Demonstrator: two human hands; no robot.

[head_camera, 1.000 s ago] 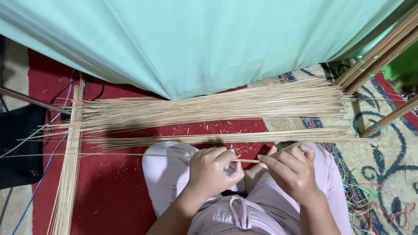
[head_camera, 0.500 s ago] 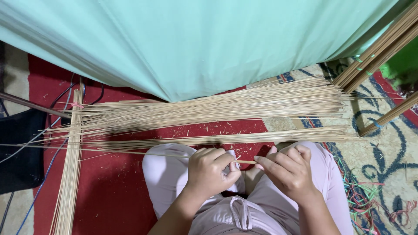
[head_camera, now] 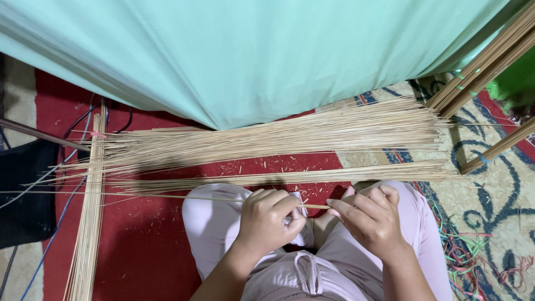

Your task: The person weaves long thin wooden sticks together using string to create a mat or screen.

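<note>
Pinched between both hands above the lap is one thin stick (head_camera: 167,196), its near end gripped by the right hand (head_camera: 372,218) and the left hand (head_camera: 271,220) closed around it, while its long part is stretched sideways, far out to the left.

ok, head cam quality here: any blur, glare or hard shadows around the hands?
Head view: sharp overall, no glare; both the left hand and the right hand are crisp on the thin stick. Lighting is soft and even, with only faint shadow under the stick bundle on the red mat. The mint cloth is evenly lit, not blown out.
</note>
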